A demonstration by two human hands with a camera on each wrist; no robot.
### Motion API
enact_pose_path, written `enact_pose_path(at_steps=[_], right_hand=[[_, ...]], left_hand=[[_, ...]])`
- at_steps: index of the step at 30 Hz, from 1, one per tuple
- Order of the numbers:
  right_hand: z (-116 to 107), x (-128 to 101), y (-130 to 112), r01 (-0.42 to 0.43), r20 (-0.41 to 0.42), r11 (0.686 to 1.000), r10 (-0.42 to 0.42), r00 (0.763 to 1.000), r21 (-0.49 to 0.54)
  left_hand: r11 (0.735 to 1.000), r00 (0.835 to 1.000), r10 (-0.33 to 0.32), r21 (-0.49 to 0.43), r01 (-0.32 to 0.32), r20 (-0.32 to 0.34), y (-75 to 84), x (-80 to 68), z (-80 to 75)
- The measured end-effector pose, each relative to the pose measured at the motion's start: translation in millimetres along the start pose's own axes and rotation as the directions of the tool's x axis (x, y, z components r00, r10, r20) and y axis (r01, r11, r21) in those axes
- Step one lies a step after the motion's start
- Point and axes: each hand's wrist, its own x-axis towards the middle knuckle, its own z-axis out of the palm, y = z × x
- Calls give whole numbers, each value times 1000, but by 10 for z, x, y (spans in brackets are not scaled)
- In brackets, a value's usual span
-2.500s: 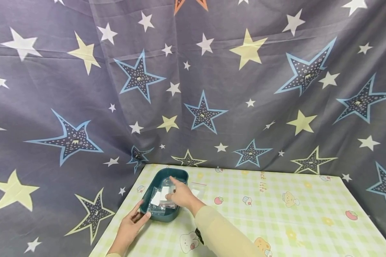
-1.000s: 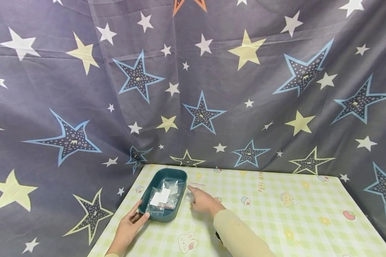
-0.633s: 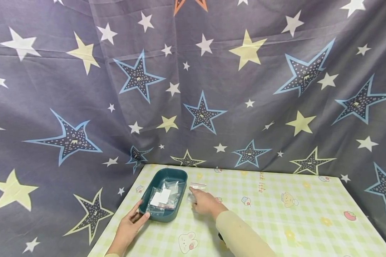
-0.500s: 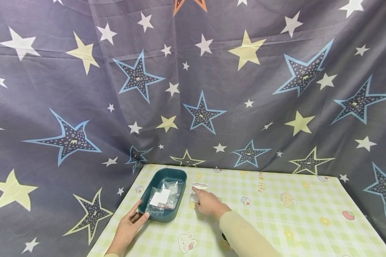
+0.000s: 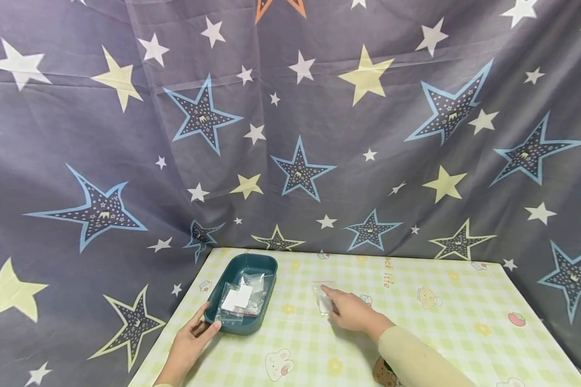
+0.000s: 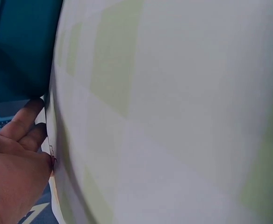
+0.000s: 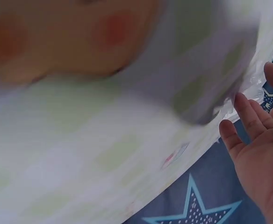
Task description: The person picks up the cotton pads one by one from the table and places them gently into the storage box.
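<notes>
My left hand (image 5: pixel 190 344) steadies the tray (image 5: pixel 222 310) of bags; right hand (image 5: pixel 351 312), fingers flat, presses a clear bag (image 5: pixel 324 302) on the checked tablecloth (image 5: pixel 416 322); star curtain (image 5: pixel 290 134) behind.

Big grey star-print curtain (image 5: pixel 319 134) covers the whole back. Table's got a green checked cartoon tablecloth (image 5: pixel 440 322).

We see a small clear plastic bag (image 5: pixel 323 301) with a red zip strip lying flat on the table (image 5: pixel 416 301), to the right of the teal tray (image 5: pixel 266 265) and apart from it, with the fingers (image 5: pixel 330 293) of our right hand (image 5: pixel 351 312) resting on it. The tray is oblong with rounded corners, standing level near the table's left edge, and holds several more clear bags (image 5: pixel 242 295) with white contents, piled loosely. Our left hand (image 5: pixel 191 341) touches the tray's near corner.
</notes>
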Motion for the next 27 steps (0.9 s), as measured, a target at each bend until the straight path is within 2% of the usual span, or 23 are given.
enact_pose_path(at_steps=[10, 14, 17, 19, 22, 24, 27], right_hand=[[-238, -612, 240, -21, 88, 999, 18, 996, 32], [-291, -733, 279, -33, 73, 995, 26, 997, 95], [-284, -757, 299, -94, 13, 979, 93, 996, 182], [-260, -738, 307, -169, -52, 960, 185, 981, 221], [-218, -685, 311, -290, -143, 922, 333, 932, 257], [-189, -641, 311, -362, -161, 893, 412, 897, 266], [-149, -596, 292, -425, -159, 868, 472, 867, 257]], left_hand=[[1000, 1000, -7, -8, 7, 13, -26, 6, 2], [1000, 1000, -5, 0, 5, 12, -27, 28, -17], [1000, 1000, -1, 17, 1, 15, -17, 30, -29], [1000, 1000, -4, 29, 3, 14, -12, 30, -32], [999, 1000, -5, 35, 5, 14, -5, 22, -35], [999, 1000, -8, 34, 8, 15, -4, 16, -35], [999, 1000, -4, 37, 4, 15, -5, 9, -29]])
